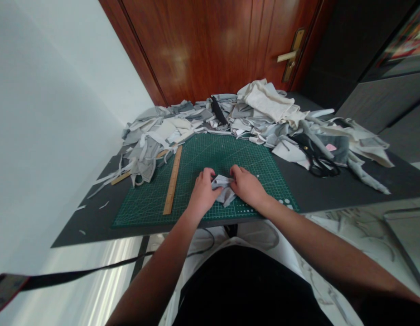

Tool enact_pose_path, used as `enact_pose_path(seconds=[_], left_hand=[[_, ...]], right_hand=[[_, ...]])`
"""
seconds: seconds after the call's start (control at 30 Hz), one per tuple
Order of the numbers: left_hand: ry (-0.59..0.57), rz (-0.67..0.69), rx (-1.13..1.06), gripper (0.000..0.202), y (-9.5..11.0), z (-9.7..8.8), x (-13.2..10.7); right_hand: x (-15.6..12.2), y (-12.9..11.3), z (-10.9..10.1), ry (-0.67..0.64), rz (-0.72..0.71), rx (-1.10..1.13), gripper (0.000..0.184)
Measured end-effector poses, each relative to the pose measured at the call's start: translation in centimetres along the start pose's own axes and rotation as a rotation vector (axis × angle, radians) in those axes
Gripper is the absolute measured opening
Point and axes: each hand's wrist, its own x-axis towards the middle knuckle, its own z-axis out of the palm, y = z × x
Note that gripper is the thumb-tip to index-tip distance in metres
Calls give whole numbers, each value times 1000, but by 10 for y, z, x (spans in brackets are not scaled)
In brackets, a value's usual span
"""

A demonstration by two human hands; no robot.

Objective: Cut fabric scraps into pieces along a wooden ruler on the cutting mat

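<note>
Cloth (223,181) pinched by left hand (204,191) and right hand (248,185), spanning left to right between both, with loose flap (226,198) near.

Dark grey desk (90,222), green gridded cutting mat (223,149) flat in the middle near the front edge. Big messy heap of grey and off-white fabric scraps (182,124) across the back, spilling down both sides, overlapping the mat's far edge in places. Right side: black-handled scissors (321,167) by the scraps, a rolled grey strip (369,176) nearer the corner; left side: a few thin loose snippets (103,205).
</note>
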Motion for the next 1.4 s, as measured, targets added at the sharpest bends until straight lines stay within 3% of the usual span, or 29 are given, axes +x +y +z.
enact_pose_path(seconds=[0.07,0.13,0.2,0.43,0.57,0.63,0.73,0.83,0.97,1.07,1.17,1.27,1.33,1.4], left_hand=[[57,94,226,25,5,2,-7],[-35,200,338,10,8,4,-11],[-134,265,356,19,7,4,-12],[-153,246,290,40,-6,-7,-17],[-111,236,278,47,-9,-9,-24],[-102,228,267,49,-9,-10,-26],[-147,223,242,53,-9,-16,-27],[-175,283,210,56,-7,-25,-28],[-105,242,-2,16,-5,-30,-24],[-159,76,-288,25,-4,-30,-15],[-237,-75,-461,32,-3,-33,-5],[-259,-73,-478,27,-5,-43,4],[-210,-59,-416,27,-12,-54,10],[-117,-69,-333,29,-25,-69,18]], right_hand=[[-4,-4,1,96,-87,-107,22],[-9,-7,-1,70,-247,-114,20],[-13,-7,-1,-29,-372,-40,21],[-37,25,8,-111,-549,97,51],[-43,27,7,-119,-579,64,59],[-40,24,7,-100,-600,27,59],[-30,21,8,-86,-627,-6,44],[-21,20,7,-52,-548,98,32],[-21,9,3,-16,-273,379,21],[-22,-4,3,-18,-80,622,25],[-12,-10,5,-102,45,943,34],[17,-2,-3,-159,195,1151,42],[47,15,-19,-21,277,1087,35],[84,39,-46,257,331,879,22]])
